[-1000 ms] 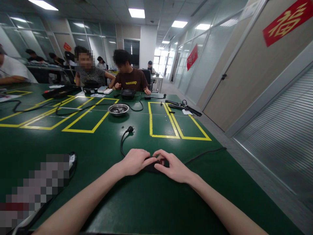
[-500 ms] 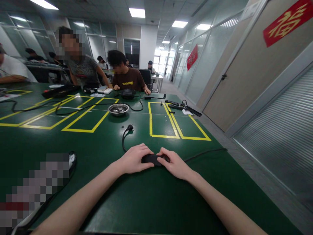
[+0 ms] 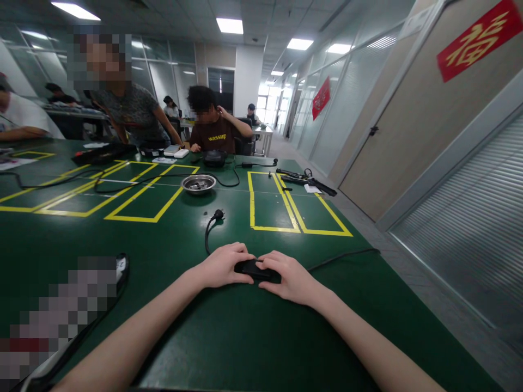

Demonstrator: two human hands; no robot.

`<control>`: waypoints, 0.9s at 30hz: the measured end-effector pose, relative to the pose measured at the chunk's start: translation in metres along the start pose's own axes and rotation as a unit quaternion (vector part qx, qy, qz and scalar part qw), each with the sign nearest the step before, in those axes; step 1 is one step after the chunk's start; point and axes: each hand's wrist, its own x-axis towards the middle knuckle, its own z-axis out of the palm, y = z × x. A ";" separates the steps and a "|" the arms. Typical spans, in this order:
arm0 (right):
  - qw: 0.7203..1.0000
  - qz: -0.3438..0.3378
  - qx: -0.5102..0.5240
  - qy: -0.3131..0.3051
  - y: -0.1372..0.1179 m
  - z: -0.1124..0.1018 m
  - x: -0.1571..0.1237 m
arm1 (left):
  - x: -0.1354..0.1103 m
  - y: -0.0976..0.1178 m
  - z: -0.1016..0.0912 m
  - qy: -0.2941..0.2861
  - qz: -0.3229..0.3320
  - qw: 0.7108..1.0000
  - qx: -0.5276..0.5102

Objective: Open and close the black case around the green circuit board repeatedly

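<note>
A small black power adapter [image 3: 254, 269] lies on the green table [image 3: 261, 337] in front of me. My left hand [image 3: 223, 265] grips its left end with curled fingers. My right hand [image 3: 288, 277] grips its right end, thumb on top. A black cord runs from under my left hand to a plug [image 3: 218, 214] farther back. Another black cable [image 3: 343, 257] leaves the right side toward the table edge.
Yellow tape rectangles [image 3: 281, 209] mark the table. A metal bowl [image 3: 198, 183] sits mid-table, with black tools [image 3: 306, 179] at the far right and a black device [image 3: 215, 158] behind. Two people [image 3: 212, 128] are at the far side; the table's right edge drops to the corridor floor.
My hands shifted slightly and closed more tightly round the adapter. One person across the table has stood up and moved left; the seated one has raised a hand to the head.
</note>
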 end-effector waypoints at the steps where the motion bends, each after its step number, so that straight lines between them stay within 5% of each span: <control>1: 1.000 -0.005 -0.010 -0.003 0.001 0.001 0.000 | 0.000 0.000 0.001 -0.001 0.003 1.000 0.007; 11: 0.998 -0.058 -0.017 0.029 0.009 0.007 0.005 | -0.001 0.002 0.006 0.016 0.002 0.998 0.063; 17: 0.987 0.074 0.101 0.101 0.015 0.000 0.005 | -0.002 0.003 0.004 0.134 0.040 0.989 0.059; 22: 0.917 0.208 0.324 0.106 0.021 -0.018 0.004 | -0.003 0.009 0.002 0.234 0.070 0.967 0.075; 27: 0.829 0.291 0.430 0.207 0.041 -0.045 0.001 | -0.003 0.012 0.003 0.273 0.070 0.956 0.083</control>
